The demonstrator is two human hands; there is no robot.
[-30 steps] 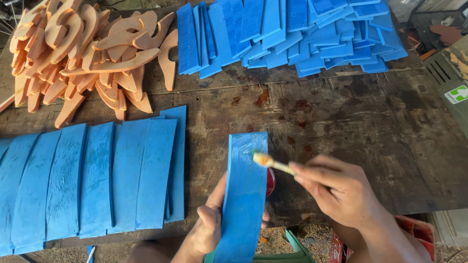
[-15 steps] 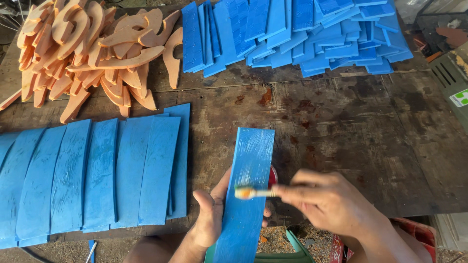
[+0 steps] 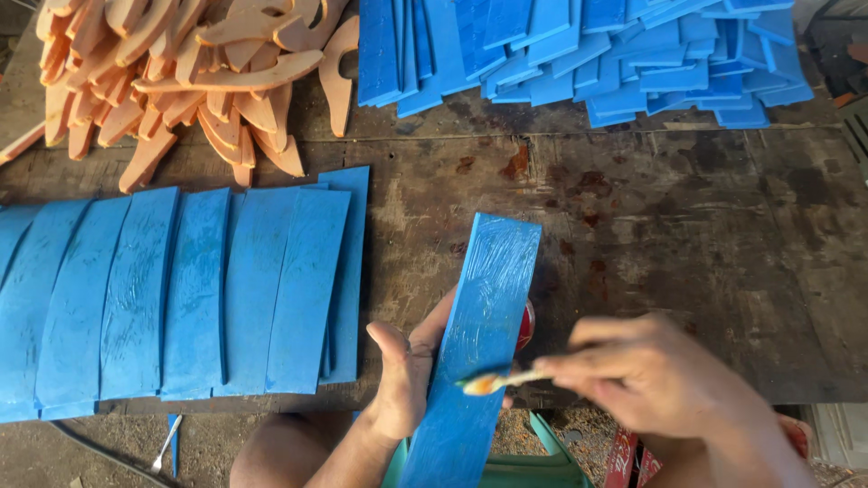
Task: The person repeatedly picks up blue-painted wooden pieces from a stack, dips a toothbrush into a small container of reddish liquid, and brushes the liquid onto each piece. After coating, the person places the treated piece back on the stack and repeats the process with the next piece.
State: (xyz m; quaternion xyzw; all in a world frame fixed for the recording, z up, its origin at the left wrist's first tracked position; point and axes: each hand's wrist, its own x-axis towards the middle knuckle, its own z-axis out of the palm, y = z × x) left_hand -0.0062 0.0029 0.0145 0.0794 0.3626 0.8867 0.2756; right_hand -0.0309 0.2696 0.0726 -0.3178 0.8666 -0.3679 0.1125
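Observation:
My left hand (image 3: 404, 372) grips a long blue foam strip (image 3: 484, 316) from underneath, holding it tilted toward me over the table's front edge. The strip's top face looks wet and shiny. My right hand (image 3: 649, 384) pinches a small brush (image 3: 495, 380) with an orange-smeared tip, and the tip touches the strip's lower part. A red round object (image 3: 526, 323) peeks out from behind the strip's right edge.
A row of several blue strips (image 3: 181, 289) lies side by side on the dark wooden table (image 3: 687, 226) at the left. A heap of orange curved cut-outs (image 3: 181, 72) sits at the back left, a pile of blue pieces (image 3: 579, 54) at the back right.
The brush has travelled down the strip toward me, from near its top end to its lower part. The strip has tilted a little to the right.

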